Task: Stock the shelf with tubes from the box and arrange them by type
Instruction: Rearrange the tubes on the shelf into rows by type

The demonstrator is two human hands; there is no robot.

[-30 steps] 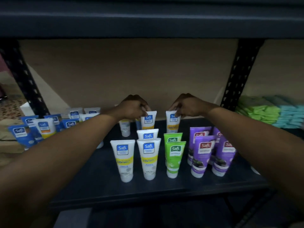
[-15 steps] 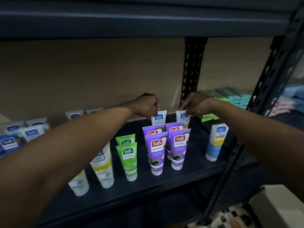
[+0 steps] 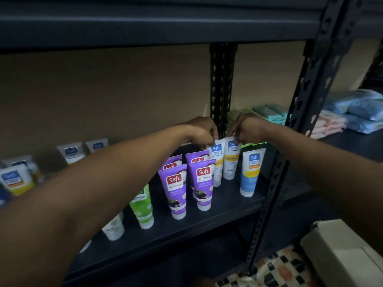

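Pinching the top crimps of two white tubes (image 3: 216, 162) (image 3: 231, 160) at centre-right of the shelf (image 3: 207, 226), the left hand (image 3: 202, 131) and right hand (image 3: 247, 130), fingers clamped, could knock the crowded purple tubes (image 3: 204, 183) over if lowered carelessly.

Dark shelf (image 3: 217, 221) carries upright purple tubes (image 3: 187, 186), green tube (image 3: 143, 206), white tubes (image 3: 224, 160).

Both hands (image 3: 202, 129) (image 3: 247, 129) pinch white tubes (image 3: 216, 162) (image 3: 231, 160) w/ purple tubes (image 3: 176, 189) in front.
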